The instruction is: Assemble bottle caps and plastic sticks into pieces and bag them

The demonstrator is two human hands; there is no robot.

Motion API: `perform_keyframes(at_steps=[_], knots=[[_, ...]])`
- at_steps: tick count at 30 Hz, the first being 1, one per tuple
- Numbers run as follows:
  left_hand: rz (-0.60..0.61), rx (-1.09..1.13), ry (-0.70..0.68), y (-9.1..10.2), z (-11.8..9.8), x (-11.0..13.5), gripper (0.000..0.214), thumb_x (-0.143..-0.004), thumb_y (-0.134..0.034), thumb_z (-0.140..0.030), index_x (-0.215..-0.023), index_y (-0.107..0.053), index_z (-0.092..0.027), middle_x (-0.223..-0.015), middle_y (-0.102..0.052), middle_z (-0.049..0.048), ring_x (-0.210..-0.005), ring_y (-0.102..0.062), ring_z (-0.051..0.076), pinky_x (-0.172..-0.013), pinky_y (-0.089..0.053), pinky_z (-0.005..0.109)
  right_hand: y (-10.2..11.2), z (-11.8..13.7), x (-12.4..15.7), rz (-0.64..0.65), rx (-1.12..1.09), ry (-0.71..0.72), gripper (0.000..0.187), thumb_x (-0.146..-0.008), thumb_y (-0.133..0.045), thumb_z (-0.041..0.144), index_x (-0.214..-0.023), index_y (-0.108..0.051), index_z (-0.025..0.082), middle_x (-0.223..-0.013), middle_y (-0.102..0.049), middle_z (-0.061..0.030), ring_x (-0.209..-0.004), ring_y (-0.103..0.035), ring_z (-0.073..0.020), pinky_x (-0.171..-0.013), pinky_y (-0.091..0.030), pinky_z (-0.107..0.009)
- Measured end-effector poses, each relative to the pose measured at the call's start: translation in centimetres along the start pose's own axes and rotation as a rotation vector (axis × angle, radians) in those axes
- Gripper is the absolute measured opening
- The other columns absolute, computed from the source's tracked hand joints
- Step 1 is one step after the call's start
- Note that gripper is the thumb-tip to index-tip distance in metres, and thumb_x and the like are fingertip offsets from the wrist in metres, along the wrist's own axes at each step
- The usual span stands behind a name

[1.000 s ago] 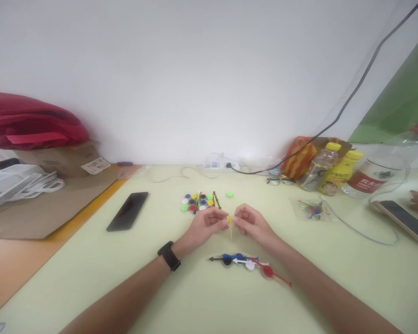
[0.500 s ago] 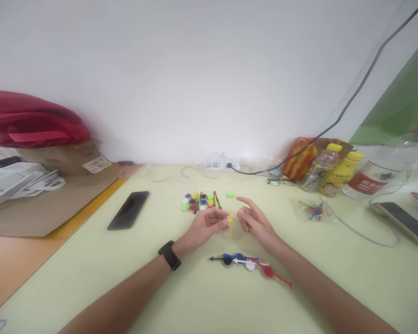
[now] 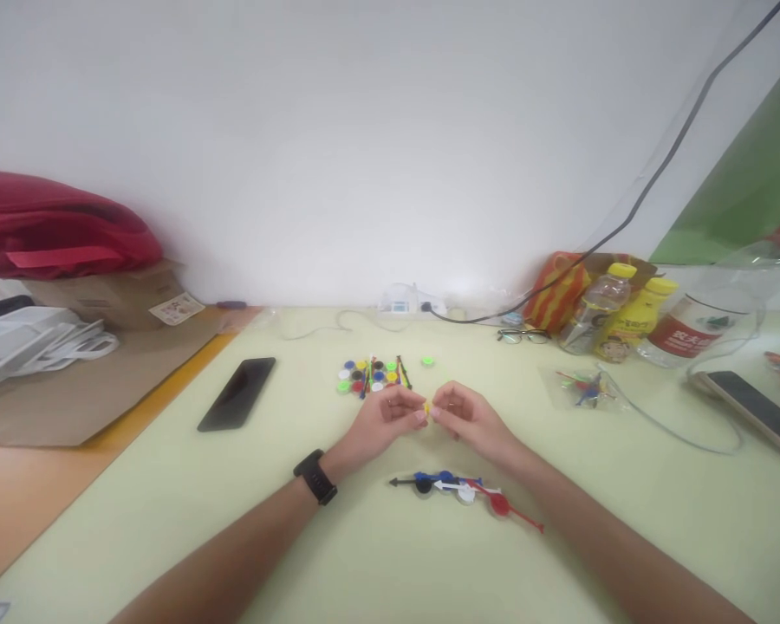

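My left hand [image 3: 386,420] and my right hand [image 3: 471,423] meet fingertip to fingertip over the middle of the table. Pinched between them is a small yellow plastic arrow spinner [image 3: 427,407], mostly covered by the fingers. Nearer to me lie arrow spinners on round bases: a black one [image 3: 423,485], a blue one [image 3: 445,477], a white one [image 3: 466,492] and a red one [image 3: 499,503]. Just beyond my left hand is a group of coloured discs [image 3: 357,375] with loose arrows [image 3: 403,371] among them. One green disc [image 3: 427,361] sits apart to the right.
A black phone [image 3: 237,394] lies on the left, past it cardboard [image 3: 104,381] and a red bag [image 3: 65,225]. To the right are a plastic bag of small arrows [image 3: 585,389], glasses [image 3: 523,335], bottles [image 3: 637,321], a cable [image 3: 676,440] and another phone [image 3: 757,412].
My right hand has moved left and its spread index finger has closed in, so both hands now pinch the yellow spinner. The left hand has barely moved.
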State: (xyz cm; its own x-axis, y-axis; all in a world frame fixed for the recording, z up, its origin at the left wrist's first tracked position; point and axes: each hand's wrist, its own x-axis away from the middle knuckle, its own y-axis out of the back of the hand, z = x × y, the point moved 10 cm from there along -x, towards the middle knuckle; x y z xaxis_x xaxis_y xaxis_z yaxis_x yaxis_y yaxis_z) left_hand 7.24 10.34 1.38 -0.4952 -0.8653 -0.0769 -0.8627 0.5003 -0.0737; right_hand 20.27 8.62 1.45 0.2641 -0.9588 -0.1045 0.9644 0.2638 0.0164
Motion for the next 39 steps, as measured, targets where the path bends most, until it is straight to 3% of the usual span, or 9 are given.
perform_keyframes(at_steps=[15,20,26,27,29,31,32,34,39], knots=[[0.083,-0.051,-0.006,-1.1,-0.1,0.0,0.031,-0.081,-0.086,-0.036,-0.096,-0.069,-0.015,-0.097,-0.074,0.0079,-0.093,-0.071,0.02,-0.089,-0.056,0.034,0.4,1.6,0.3,0.032,0.291,0.099,0.028,-0.092,-0.069,0.049,-0.091,-0.067,0.021,-0.082,-0.065,-0.002,-0.073,-0.057,-0.0171,-0.064,-0.044,-0.03],[0.001,0.012,-0.021,-0.1,0.0,-0.1,0.033,-0.078,-0.088,-0.035,-0.094,-0.065,-0.016,-0.097,-0.074,0.0071,-0.093,-0.072,0.02,-0.089,-0.056,0.035,1.4,1.8,0.2,-0.069,0.253,0.132,0.028,-0.092,-0.068,0.049,-0.104,-0.066,0.023,-0.096,-0.065,-0.0038,-0.081,-0.06,-0.0186,-0.069,-0.047,-0.031],[-0.071,0.015,-0.042,0.6,-0.1,-0.2,0.034,-0.075,-0.089,-0.037,-0.092,-0.068,-0.016,-0.097,-0.074,0.0058,-0.093,-0.071,0.019,-0.091,-0.056,0.036,2.3,0.3,0.0,-0.149,0.004,0.039,0.042,-0.096,-0.061,0.052,-0.13,-0.054,0.028,-0.086,-0.056,0.0024,-0.06,-0.046,-0.0125,-0.058,-0.036,-0.029],[-0.079,0.009,-0.046,0.7,-0.2,-0.2,0.034,-0.075,-0.089,-0.037,-0.091,-0.068,-0.016,-0.096,-0.074,0.0055,-0.092,-0.07,0.019,-0.09,-0.056,0.035,2.3,-0.1,0.0,-0.158,-0.038,0.003,0.038,-0.096,-0.06,0.052,-0.125,-0.057,0.027,-0.083,-0.056,0.0027,-0.058,-0.044,-0.0122,-0.057,-0.035,-0.029],[-0.099,-0.006,-0.054,0.9,-0.4,-0.1,0.034,-0.075,-0.089,-0.038,-0.093,-0.071,-0.015,-0.093,-0.073,0.0052,-0.09,-0.069,0.018,-0.089,-0.056,0.034,1.7,-0.6,0.1,-0.112,-0.099,-0.062,0.029,-0.097,-0.058,0.048,-0.092,-0.065,0.021,-0.07,-0.051,0.0027,-0.056,-0.04,-0.0122,-0.057,-0.03,-0.03],[-0.111,-0.014,-0.06,1.0,-0.5,-0.1,0.035,-0.076,-0.089,-0.038,-0.096,-0.073,-0.015,-0.093,-0.073,0.0057,-0.09,-0.069,0.018,-0.088,-0.055,0.033,0.5,-0.4,0.2,0.012,-0.167,-0.09,0.048,-0.097,-0.056,0.043,-0.056,-0.049,0.019,-0.056,-0.038,0.0031,-0.055,-0.034,-0.012,-0.057,-0.025,-0.031],[-0.111,-0.014,-0.06,1.0,-0.5,-0.1,0.035,-0.076,-0.089,-0.038,-0.098,-0.073,-0.015,-0.094,-0.074,0.0061,-0.091,-0.069,0.018,-0.088,-0.055,0.033,0.0,-0.1,0.3,0.071,-0.211,-0.089,0.056,-0.097,-0.056,0.042,-0.049,-0.038,0.02,-0.053,-0.031,0.0037,-0.054,-0.03,-0.0117,-0.057,-0.023,-0.032],[-0.101,-0.012,-0.059,1.0,-0.4,-0.1,0.035,-0.077,-0.088,-0.038,-0.098,-0.073,-0.015,-0.096,-0.074,0.0067,-0.091,-0.069,0.018,-0.088,-0.055,0.033,-0.1,0.6,0.4,0.109,-0.298,-0.077,0.059,-0.097,-0.057,0.041,-0.048,-0.032,0.02,-0.054,-0.028,0.0045,-0.054,-0.025,-0.0111,-0.057,-0.02,-0.033],[-0.067,-0.022,-0.04,0.7,0.0,-0.2,0.036,-0.079,-0.086,-0.039,-0.101,-0.073,-0.015,-0.097,-0.073,0.0075,-0.089,-0.069,0.017,-0.087,-0.055,0.032,1.2,0.2,0.1,-0.034,-0.24,-0.083,0.042,-0.093,-0.066,0.048,-0.066,-0.051,0.019,-0.063,-0.04,0.0039,-0.057,-0.031,-0.0109,-0.055,-0.021,-0.03]])
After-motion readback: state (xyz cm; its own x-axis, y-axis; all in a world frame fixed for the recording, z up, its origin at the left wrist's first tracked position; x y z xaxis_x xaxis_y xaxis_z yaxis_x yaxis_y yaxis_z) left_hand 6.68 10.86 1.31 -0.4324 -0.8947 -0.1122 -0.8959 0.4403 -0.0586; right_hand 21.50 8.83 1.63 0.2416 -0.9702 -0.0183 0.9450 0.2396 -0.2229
